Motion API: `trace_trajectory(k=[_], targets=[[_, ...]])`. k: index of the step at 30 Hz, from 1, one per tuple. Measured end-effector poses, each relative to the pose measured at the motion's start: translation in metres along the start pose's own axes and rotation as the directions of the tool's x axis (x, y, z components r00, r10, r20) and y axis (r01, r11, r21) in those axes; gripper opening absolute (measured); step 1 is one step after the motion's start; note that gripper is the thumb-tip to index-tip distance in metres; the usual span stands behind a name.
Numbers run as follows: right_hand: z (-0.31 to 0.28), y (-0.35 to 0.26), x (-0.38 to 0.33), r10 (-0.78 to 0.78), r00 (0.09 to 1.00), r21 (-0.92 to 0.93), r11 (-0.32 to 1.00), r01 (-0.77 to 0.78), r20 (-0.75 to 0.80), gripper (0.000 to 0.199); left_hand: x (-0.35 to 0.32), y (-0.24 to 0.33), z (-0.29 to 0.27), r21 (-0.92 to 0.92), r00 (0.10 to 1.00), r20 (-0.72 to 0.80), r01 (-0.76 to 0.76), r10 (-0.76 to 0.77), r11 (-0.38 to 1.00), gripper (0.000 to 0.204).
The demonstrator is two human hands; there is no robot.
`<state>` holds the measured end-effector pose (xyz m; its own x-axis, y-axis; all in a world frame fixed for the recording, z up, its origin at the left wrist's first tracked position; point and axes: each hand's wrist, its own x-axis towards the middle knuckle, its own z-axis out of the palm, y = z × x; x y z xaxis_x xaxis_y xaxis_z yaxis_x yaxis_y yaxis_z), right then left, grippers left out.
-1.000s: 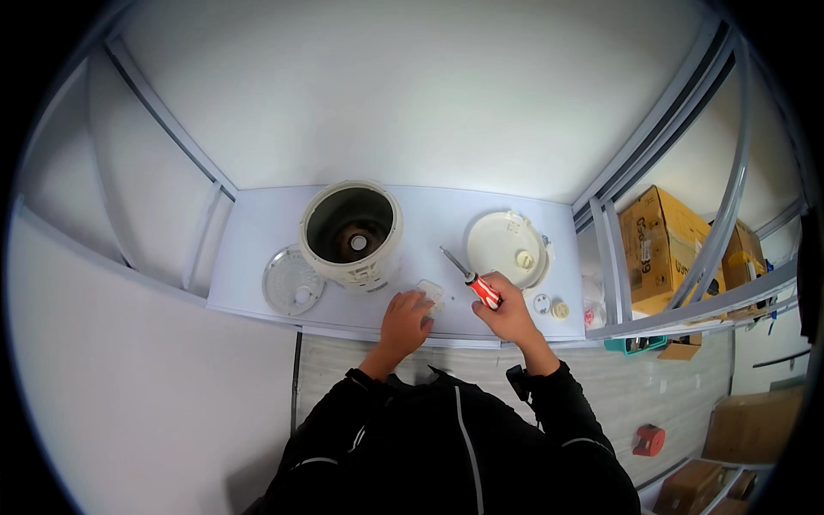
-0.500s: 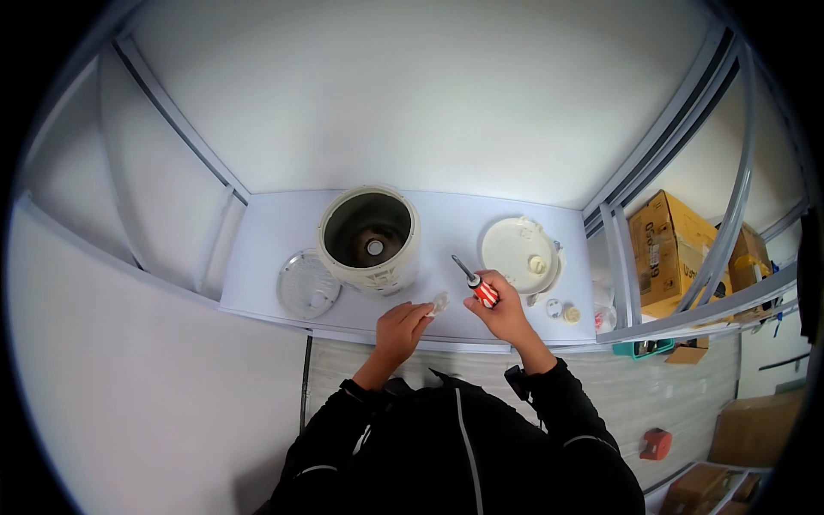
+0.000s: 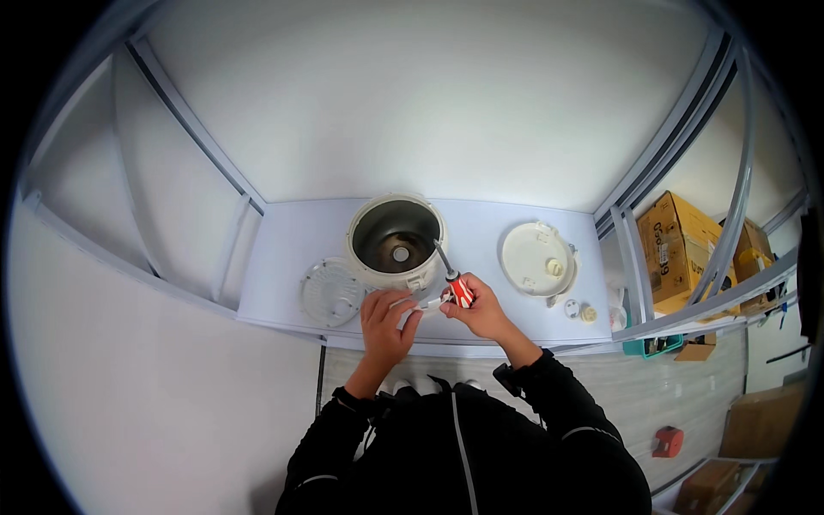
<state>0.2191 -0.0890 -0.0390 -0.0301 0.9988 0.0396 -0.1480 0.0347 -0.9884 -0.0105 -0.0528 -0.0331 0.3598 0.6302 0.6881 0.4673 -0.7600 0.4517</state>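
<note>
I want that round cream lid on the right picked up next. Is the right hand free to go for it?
Probably not yet. The right hand is closed around a red-handled screwdriver and meets the left hand over a small white part. The table between it and the lid looks bare.

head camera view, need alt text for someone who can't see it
Seen from above, a person's right hand grips a red-handled screwdriver while the left hand pinches a small white part beside it. Beyond them on the white table stand an open rice cooker body, a round perforated plate and a detached lid.
</note>
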Motion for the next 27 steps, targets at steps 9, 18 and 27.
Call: trace_trajectory(k=[9,18,27], targets=[[0.012,0.022,0.022,-0.053,0.995,-0.156,0.987,0.039,-0.09,0.03,0.041,-0.016,-0.012,0.111,0.998,0.061,0.016,-0.023,0.994,0.059],[0.02,0.022,0.027,-0.068,0.986,-0.191,0.981,0.038,-0.149,0.028,0.039,-0.027,-0.002,0.095,0.995,0.095,0.036,-0.045,0.995,0.052],[0.026,0.02,0.027,-0.005,0.979,-0.109,0.994,-0.017,-0.201,0.028,0.038,-0.029,0.001,0.089,0.995,0.081,0.052,-0.059,0.995,0.048]])
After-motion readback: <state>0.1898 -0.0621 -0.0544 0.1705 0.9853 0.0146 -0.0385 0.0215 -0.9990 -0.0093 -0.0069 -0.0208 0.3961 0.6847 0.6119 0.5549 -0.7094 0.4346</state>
